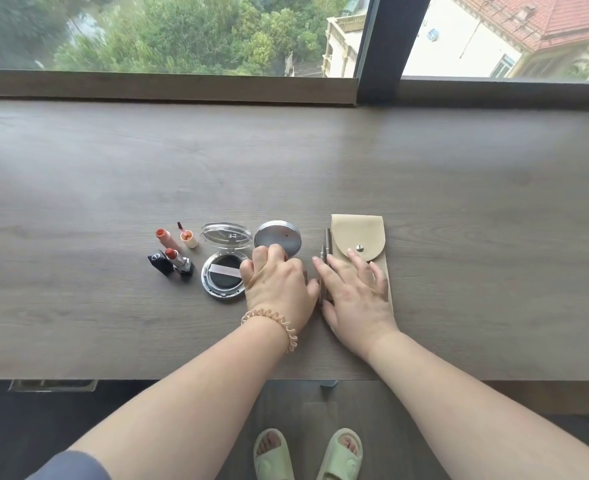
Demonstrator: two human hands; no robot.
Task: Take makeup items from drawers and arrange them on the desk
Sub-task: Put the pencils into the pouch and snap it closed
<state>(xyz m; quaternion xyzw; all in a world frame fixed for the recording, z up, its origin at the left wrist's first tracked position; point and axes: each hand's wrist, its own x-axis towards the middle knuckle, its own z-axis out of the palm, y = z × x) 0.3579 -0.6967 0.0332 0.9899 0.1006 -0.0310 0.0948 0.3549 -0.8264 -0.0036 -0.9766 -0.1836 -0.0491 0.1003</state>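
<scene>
Head-worn camera looks steeply down, close over the desk [120, 174].

Beige pouch [359, 237]; grey-brown woodgrain desk [113, 161]; pale-green slippers [274, 455].

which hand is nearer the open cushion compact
Left. Left hand, gripping the silver tin, is just right of the cushion compact; right hand lies farther right, on the beige pouch.

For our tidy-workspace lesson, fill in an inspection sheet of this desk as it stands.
Surface: wooden desk.
Job's things: open lipsticks, open cushion compact, round silver case, grey pencils and beige pouch, in a row.
Clutter: nothing seen.
Hands: left hand curled at the case's near edge, grip hidden; right hand flat on the pouch.
Cables: nothing seen.
Surroundings: window behind the desk; slippers below.
</scene>
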